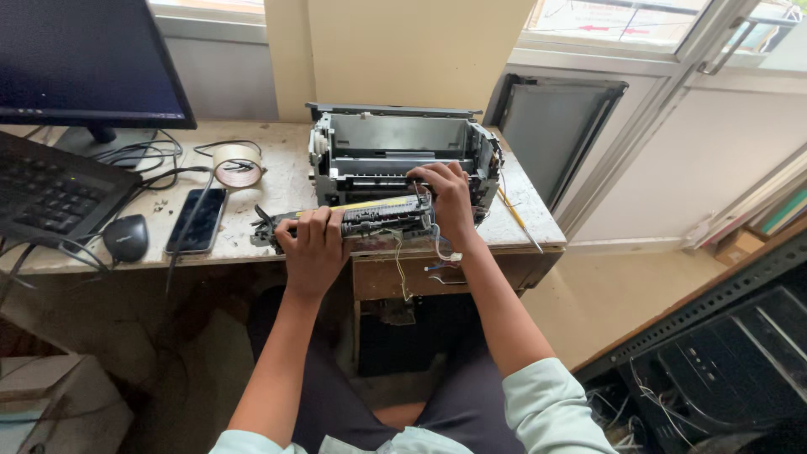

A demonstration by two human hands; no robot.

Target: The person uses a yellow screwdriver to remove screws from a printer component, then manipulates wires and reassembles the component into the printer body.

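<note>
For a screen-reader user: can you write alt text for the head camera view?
Two hands, the left hand and right hand, grip a long roller assembly in front of an opened printer on a worn desk. A phone, mouse, keyboard and tape roll lie to the left.

Worn, stained wooden desk (277, 181) w/ rough matt top, grey plastic printer shell (395, 155) w/ dull metal inside, matt black plastic roller unit (370, 220) w/ yellow strip, glossy phone (197, 220), matt black mouse (126, 237), pale paper tape roll (238, 164).
</note>
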